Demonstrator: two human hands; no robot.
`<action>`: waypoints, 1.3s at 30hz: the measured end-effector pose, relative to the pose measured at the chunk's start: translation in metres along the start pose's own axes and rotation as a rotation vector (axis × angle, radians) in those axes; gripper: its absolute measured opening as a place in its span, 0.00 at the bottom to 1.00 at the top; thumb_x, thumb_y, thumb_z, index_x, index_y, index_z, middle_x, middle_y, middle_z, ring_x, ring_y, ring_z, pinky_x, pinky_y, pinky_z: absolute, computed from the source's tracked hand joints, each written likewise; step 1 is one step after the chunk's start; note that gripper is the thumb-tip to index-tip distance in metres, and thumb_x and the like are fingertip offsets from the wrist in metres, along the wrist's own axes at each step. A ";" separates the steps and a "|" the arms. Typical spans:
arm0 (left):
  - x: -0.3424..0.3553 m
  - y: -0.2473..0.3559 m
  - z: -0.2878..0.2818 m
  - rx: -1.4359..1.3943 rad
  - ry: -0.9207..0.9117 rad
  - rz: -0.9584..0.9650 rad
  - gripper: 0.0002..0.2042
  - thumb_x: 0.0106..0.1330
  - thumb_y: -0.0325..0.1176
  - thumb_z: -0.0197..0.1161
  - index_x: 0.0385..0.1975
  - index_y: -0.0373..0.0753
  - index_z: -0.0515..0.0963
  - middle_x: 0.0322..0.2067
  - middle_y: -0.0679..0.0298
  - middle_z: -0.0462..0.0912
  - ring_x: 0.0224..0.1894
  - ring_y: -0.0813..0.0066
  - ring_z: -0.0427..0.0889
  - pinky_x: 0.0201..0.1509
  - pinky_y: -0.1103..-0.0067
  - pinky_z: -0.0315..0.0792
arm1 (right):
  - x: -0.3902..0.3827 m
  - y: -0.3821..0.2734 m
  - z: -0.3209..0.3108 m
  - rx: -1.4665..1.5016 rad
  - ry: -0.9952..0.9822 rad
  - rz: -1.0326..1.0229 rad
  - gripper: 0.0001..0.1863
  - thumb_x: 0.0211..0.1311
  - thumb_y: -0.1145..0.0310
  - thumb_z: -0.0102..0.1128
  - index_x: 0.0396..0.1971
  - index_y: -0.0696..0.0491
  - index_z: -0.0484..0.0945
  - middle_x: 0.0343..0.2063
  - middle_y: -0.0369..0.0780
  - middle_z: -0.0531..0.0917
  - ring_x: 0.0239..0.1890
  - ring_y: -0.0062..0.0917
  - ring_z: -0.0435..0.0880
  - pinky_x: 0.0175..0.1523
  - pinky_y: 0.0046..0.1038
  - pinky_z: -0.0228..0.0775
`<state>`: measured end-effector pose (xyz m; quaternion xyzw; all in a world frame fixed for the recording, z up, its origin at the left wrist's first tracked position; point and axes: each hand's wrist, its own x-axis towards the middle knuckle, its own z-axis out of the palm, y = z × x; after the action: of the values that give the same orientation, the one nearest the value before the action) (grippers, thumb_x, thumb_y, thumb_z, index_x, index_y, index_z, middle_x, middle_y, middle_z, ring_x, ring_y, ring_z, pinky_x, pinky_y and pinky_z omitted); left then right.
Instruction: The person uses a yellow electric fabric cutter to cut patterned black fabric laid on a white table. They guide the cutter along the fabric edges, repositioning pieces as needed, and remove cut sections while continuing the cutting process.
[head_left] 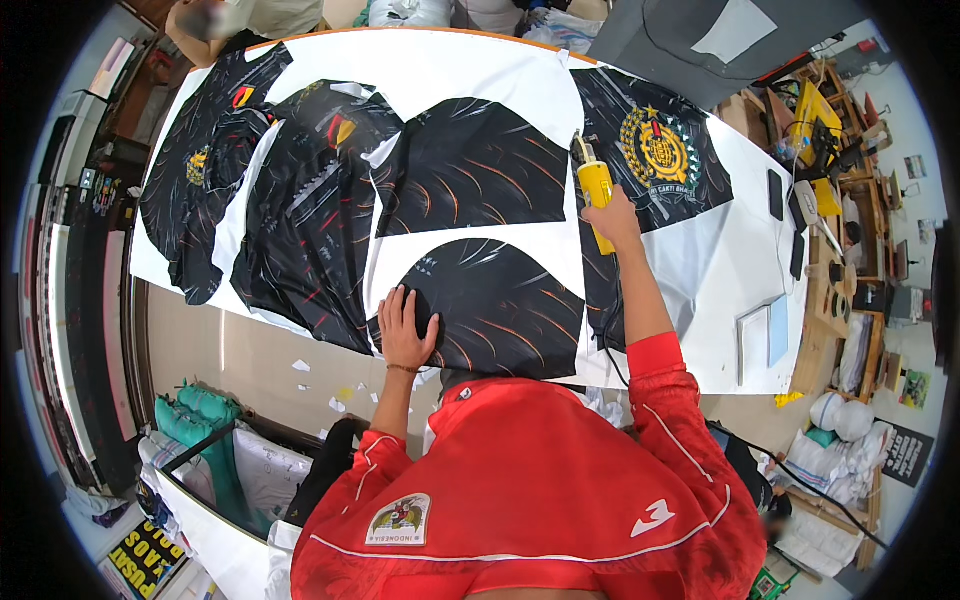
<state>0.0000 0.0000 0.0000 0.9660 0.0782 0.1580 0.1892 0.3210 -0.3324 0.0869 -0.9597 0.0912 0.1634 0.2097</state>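
Note:
My right hand (pixel 614 218) is wrapped round the yellow body of a corded electric fabric cutter (pixel 595 182). The cutter's metal head points away from me, along the seam between the printed black pieces. My left hand (pixel 403 332) lies flat with fingers spread on the left edge of the nearest black sleeve-shaped panel (pixel 490 310). Beyond it is a similar curved panel (pixel 480 165), with white fabric between them. To the right of the cutter lies a black panel with a gold emblem (pixel 660 150). Crumpled black printed pieces (pixel 310 210) lie at the left.
The white table (pixel 735 280) holds a dark phone (pixel 776 195) and a notebook (pixel 754 342) at the right. The cutter's cord (pixel 613 362) runs toward me past my right forearm. A person (pixel 205 25) is at the far left. A grey box-like block (pixel 640 40) stands beyond the table.

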 end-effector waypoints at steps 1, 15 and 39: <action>-0.002 0.001 0.000 0.001 0.005 0.003 0.31 0.66 0.45 0.70 0.65 0.34 0.74 0.69 0.47 0.70 0.74 0.47 0.65 0.79 0.52 0.55 | 0.002 -0.002 -0.001 0.005 -0.008 0.010 0.40 0.48 0.53 0.71 0.61 0.56 0.71 0.54 0.55 0.84 0.59 0.50 0.84 0.61 0.49 0.77; 0.004 0.012 -0.012 -0.198 -0.033 0.193 0.33 0.57 0.55 0.78 0.58 0.40 0.81 0.57 0.56 0.77 0.63 0.52 0.74 0.68 0.56 0.65 | 0.037 0.017 0.004 0.249 0.018 -0.074 0.40 0.42 0.56 0.76 0.58 0.57 0.76 0.49 0.55 0.86 0.54 0.52 0.86 0.59 0.47 0.77; 0.207 0.038 0.005 0.364 -0.476 -0.143 0.55 0.54 0.78 0.65 0.74 0.42 0.66 0.72 0.50 0.64 0.73 0.46 0.64 0.68 0.55 0.72 | -0.110 0.154 0.028 0.902 0.153 -0.077 0.34 0.37 0.75 0.76 0.51 0.59 0.74 0.39 0.43 0.85 0.40 0.33 0.87 0.48 0.35 0.80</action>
<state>0.1992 0.0069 0.0675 0.9859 0.1265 -0.1032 0.0366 0.1731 -0.4467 0.0440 -0.7846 0.1325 0.0280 0.6050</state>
